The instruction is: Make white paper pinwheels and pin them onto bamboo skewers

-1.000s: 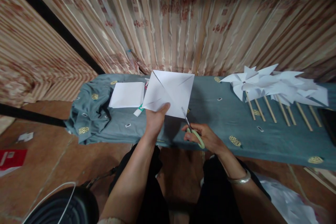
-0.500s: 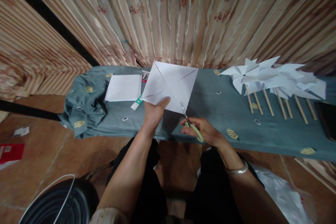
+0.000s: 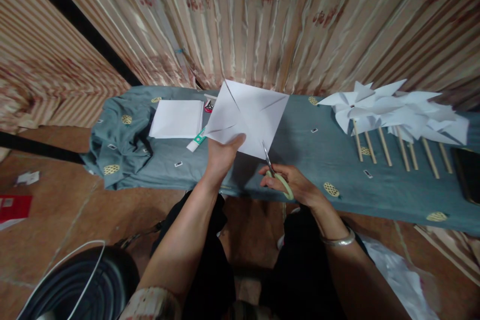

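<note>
My left hand (image 3: 224,155) grips a square sheet of white paper (image 3: 251,115) by its near left edge, thumb on top. Slits run inward from three of the sheet's corners. In my right hand (image 3: 288,180) is a pair of scissors (image 3: 276,176) with pale green handles. Their blades meet the sheet at its near right corner, pointing toward the middle. The fingers under the sheet are hidden.
A stack of white paper (image 3: 176,119) lies left, beside a green-and-white tube (image 3: 197,140) and a small red item (image 3: 209,106). Several paper pinwheels (image 3: 397,110) on wooden sticks lie right, near a dark phone-like object (image 3: 467,172). A patterned cloth (image 3: 318,160) covers the table.
The view has shifted slightly. Both hands, with the paper and the scissors, appear a little farther right in the picture. The scissors remain at the same corner.
</note>
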### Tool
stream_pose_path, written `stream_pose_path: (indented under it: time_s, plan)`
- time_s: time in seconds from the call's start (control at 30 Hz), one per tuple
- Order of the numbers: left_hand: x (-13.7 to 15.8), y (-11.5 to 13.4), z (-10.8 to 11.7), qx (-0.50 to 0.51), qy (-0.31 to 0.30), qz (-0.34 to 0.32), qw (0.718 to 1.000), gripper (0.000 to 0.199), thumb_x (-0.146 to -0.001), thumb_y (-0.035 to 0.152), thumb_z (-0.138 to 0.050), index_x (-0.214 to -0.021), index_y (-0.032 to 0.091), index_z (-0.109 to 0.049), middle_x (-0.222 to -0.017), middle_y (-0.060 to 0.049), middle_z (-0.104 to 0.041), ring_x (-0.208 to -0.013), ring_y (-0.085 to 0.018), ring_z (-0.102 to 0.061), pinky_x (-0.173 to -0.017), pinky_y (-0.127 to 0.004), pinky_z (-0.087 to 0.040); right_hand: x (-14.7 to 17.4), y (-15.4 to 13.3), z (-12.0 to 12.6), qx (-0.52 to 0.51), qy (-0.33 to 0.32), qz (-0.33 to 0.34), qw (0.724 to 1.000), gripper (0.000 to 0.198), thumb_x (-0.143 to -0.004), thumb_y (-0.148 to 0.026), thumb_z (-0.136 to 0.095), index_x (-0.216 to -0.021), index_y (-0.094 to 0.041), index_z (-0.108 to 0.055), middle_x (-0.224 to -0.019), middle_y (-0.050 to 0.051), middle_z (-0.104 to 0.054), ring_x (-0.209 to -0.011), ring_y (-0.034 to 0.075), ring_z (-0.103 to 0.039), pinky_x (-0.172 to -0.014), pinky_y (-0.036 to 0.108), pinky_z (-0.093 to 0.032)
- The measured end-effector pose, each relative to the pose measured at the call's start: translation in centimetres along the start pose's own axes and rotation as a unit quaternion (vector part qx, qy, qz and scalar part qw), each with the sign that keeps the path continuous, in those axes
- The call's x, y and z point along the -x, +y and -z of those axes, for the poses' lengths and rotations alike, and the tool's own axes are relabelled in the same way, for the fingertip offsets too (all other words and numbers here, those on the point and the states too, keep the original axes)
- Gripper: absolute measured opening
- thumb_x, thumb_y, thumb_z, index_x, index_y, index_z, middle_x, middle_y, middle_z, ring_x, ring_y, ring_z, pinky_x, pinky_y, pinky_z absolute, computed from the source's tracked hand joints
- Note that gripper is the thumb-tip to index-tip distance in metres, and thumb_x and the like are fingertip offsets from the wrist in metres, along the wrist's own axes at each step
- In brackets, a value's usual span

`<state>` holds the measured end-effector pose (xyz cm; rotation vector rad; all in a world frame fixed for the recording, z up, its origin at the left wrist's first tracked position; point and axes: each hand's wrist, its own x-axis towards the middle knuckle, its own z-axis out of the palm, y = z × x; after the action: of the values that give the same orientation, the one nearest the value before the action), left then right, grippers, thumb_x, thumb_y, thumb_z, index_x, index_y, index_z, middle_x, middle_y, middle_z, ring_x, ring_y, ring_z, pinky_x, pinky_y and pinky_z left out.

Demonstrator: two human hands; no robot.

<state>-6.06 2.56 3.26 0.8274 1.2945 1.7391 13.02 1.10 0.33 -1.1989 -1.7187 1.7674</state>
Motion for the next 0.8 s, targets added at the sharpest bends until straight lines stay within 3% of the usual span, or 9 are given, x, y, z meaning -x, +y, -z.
stream_pose_path:
  time_s: [0.8]
  plan:
    - [0.09,-0.12,0.09,-0.009,-0.002,0.020,1.000,0.064,-0.062,0.018,-0.081,-0.123,0.018,-0.059,-0.105,-0.009,-0.074,-0.116,-0.026,-0.063,-0.104,-0.040,-0.046,-0.01,0.49,-0.10,-0.013,-0.010,-0.001,1.000,0.037,-0.073,-0.047,-0.074,-0.094,-0.017,-0.073,-0.066,0.000,-0.068,-0.057,0.012,-0.054,-0.054,0.022,-0.040]
